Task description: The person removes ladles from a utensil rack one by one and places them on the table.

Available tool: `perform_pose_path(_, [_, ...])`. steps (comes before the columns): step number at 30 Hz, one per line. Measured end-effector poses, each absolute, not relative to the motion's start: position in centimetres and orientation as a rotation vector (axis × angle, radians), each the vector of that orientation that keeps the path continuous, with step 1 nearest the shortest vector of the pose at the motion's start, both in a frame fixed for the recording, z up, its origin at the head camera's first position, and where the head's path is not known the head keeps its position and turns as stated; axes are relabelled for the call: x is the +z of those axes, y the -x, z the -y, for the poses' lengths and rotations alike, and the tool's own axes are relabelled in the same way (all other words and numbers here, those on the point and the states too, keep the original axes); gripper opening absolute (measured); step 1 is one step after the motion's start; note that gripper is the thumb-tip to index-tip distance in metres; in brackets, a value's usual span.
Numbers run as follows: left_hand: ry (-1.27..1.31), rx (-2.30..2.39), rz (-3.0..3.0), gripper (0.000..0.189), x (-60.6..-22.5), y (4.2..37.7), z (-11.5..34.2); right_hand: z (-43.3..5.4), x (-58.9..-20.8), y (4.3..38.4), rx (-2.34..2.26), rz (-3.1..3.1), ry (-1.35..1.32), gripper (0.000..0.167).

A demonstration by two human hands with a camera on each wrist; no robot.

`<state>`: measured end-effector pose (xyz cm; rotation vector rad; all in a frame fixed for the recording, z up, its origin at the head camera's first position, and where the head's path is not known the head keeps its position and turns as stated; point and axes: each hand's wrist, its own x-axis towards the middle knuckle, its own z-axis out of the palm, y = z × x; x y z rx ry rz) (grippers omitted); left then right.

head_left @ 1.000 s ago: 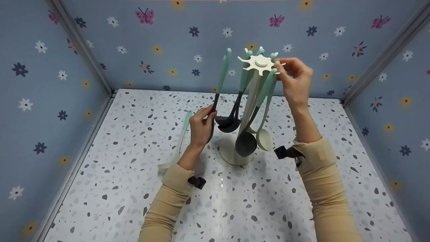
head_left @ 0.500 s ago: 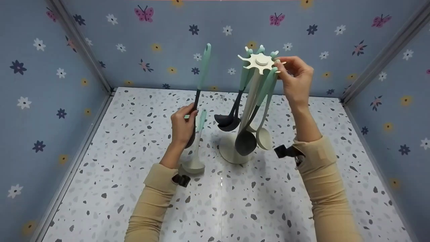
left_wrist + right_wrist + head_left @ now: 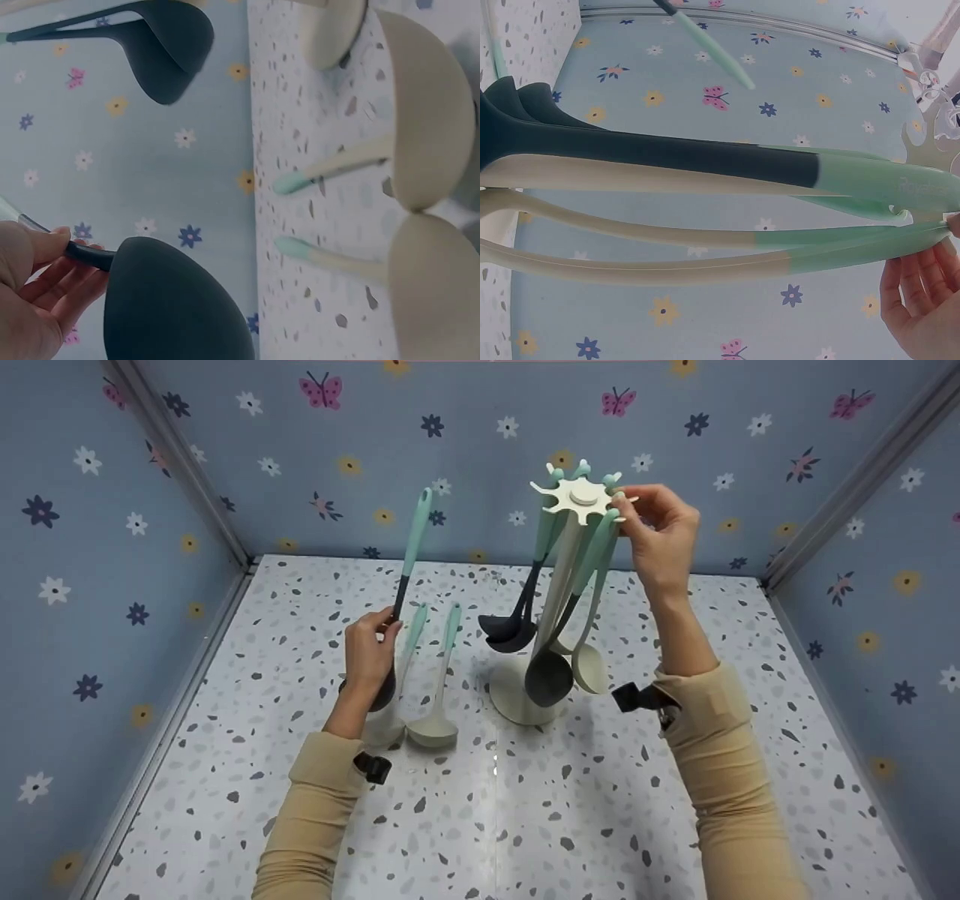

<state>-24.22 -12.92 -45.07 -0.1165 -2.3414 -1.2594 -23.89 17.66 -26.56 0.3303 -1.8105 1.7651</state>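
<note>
My left hand (image 3: 366, 656) pinches the dark neck of a black ladle with a mint handle (image 3: 416, 532). It holds the ladle upright, left of the stand; in the left wrist view the ladle's deep bowl (image 3: 172, 307) shows large. At the top of the cream utensil stand (image 3: 584, 496), my right hand (image 3: 667, 540) pinches a hook on the rim. Several mint-handled utensils hang there, among them a black spoon (image 3: 549, 679) and a cream spoon (image 3: 590, 669). Two cream ladles lie side by side on the table, one at right (image 3: 433, 729), the other (image 3: 384, 733) partly behind my left hand.
The stand's round base (image 3: 510, 694) rests on the speckled white table (image 3: 570, 810). Blue flowered panels (image 3: 480, 450) close in the back and both sides. Two black ladle-like utensils (image 3: 506, 634) hang on the stand's left side.
My left hand has carried the black ladle leftward away from the stand and lowered it somewhat. Both cream ladles have come into view beside it. My right hand stays at the hook.
</note>
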Motion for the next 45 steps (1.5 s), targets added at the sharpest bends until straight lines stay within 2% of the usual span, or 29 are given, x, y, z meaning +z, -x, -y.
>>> perform_pose_path(10, [-0.047, -1.151, 2.547, 0.024, -46.7, 24.7, 15.4, -18.3, -27.5, 25.2, 1.788, 1.786, -0.348, 0.005])
perform_pose_path(20, [-0.176, -1.055, 2.690, 0.019, -48.6, 25.1, 17.4, -18.7, -28.5, 26.0, 1.601, 1.802, -0.439, 0.013])
perform_pose_path(28, [-0.274, -0.994, 2.790, 0.021, -50.3, 25.6, 18.4, -18.2, -27.5, 25.0, 1.784, 1.783, -0.365, 0.004])
perform_pose_path(45, [-0.395, -0.918, 3.056, 0.016, -52.8, 26.3, 19.0, -17.6, -26.7, 23.9, 1.677, 1.823, -0.388, 0.007])
